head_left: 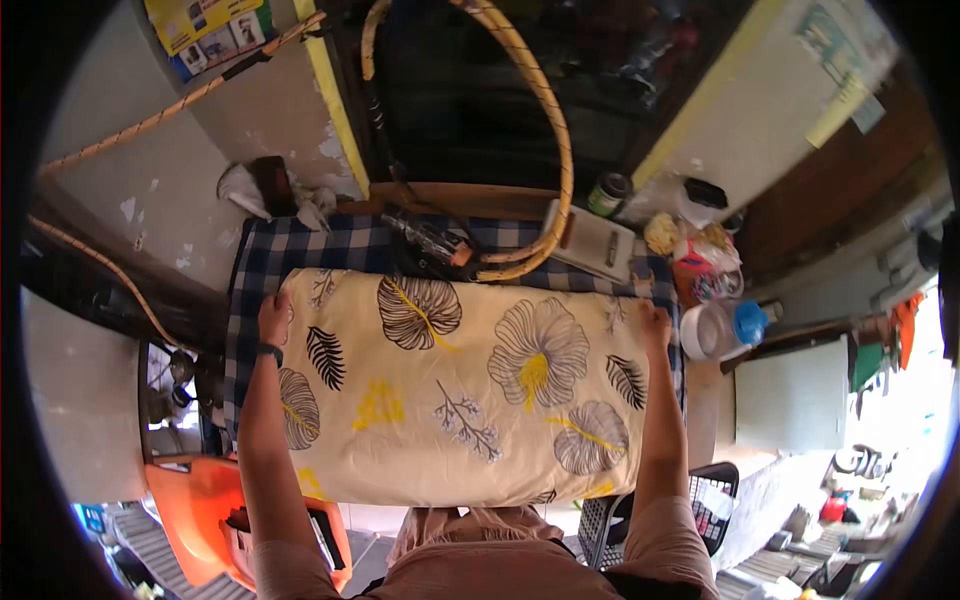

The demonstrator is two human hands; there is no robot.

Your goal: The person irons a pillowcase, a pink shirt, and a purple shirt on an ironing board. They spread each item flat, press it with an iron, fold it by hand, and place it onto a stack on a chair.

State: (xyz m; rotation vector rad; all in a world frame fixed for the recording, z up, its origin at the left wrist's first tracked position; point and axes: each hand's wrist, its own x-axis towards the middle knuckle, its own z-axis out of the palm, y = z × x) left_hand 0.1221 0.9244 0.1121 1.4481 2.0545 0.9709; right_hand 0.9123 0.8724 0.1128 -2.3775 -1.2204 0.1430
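Note:
A cream cloth [460, 390] printed with dark leaves and yellow flowers lies spread flat over a table covered in blue checked fabric [262, 262]. My left hand [273, 318] rests at the cloth's far left corner, fingers closed on its edge. My right hand [655, 327] presses on the far right corner in the same way. A dark band sits on my left wrist. Both forearms run along the cloth's two sides.
An iron [432, 243] and a yellow-black cord [556, 130] lie behind the cloth. A white box [597, 243], a jar [607, 192], bags [700, 262] and a blue-capped plastic container [722, 328] crowd the right. An orange object [195, 515] sits lower left, a black basket [712, 500] lower right.

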